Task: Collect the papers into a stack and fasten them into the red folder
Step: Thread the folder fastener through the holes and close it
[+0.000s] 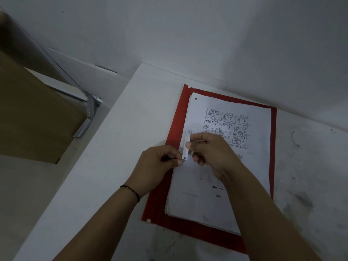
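Observation:
A red folder (273, 147) lies open and flat on the white table, its long side running away from me. A stack of white papers (250, 166) rests on it, the top sheet printed with comic panels. Along the stack's left edge sits a white plastic fastener strip (186, 146). My right hand (211, 151) pinches the strip near its middle from the right. My left hand (162, 162) pinches at the strip's near end from the left, with a dark band on its wrist.
The white table (116, 147) meets a white wall at the back. Its left edge drops to a gap with a metal bracket (90, 112) and a brown cardboard box (33, 113). Grey smudges mark the table on the right.

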`<action>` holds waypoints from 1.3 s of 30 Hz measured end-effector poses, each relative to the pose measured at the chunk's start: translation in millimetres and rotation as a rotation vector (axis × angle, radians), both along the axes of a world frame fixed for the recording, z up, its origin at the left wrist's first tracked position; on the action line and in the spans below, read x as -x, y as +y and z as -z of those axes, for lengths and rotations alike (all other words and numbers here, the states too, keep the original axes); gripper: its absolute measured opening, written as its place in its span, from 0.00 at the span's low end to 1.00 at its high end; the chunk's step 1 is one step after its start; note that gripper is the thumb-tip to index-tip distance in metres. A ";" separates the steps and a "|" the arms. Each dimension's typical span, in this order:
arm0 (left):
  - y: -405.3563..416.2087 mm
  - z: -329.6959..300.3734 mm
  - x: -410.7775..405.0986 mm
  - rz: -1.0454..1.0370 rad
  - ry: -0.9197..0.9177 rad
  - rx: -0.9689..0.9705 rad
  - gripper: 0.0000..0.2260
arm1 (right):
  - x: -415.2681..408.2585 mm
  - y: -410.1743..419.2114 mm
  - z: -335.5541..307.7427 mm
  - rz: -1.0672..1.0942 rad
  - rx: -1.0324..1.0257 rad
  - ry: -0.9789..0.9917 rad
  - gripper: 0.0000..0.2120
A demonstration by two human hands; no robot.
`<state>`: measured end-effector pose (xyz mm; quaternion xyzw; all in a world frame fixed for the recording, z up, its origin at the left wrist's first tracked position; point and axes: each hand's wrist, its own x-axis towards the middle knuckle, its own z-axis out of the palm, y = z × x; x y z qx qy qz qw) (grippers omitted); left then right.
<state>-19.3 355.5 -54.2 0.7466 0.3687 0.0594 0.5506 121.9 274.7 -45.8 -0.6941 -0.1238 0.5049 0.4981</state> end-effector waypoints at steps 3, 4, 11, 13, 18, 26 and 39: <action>-0.1 -0.5 0.0 -0.005 -0.015 0.009 0.08 | -0.6 0.2 -0.7 0.001 0.004 0.011 0.04; 0.0 -0.8 0.2 -0.007 -0.021 0.010 0.09 | -0.2 0.6 -1.0 -0.003 0.006 0.006 0.04; -0.7 -2.0 -0.7 -0.010 -0.013 -0.005 0.09 | 0.0 0.4 -0.7 -0.013 0.011 -0.021 0.04; -0.6 -2.0 -0.2 -0.009 -0.018 0.005 0.07 | -0.6 -0.2 -0.9 -0.013 0.005 -0.013 0.03; -0.5 2.0 -0.6 -0.023 -0.011 -0.010 0.01 | -0.2 0.3 -3.1 -0.010 0.003 -0.001 0.04; -0.1 2.1 3.0 0.003 -0.022 0.000 0.01 | 2.5 2.6 -0.1 -0.020 0.013 -0.042 0.04; -1.7 -2.1 0.6 -0.031 0.027 -0.112 0.02 | 4.9 1.3 -1.5 -0.029 0.011 -0.134 0.06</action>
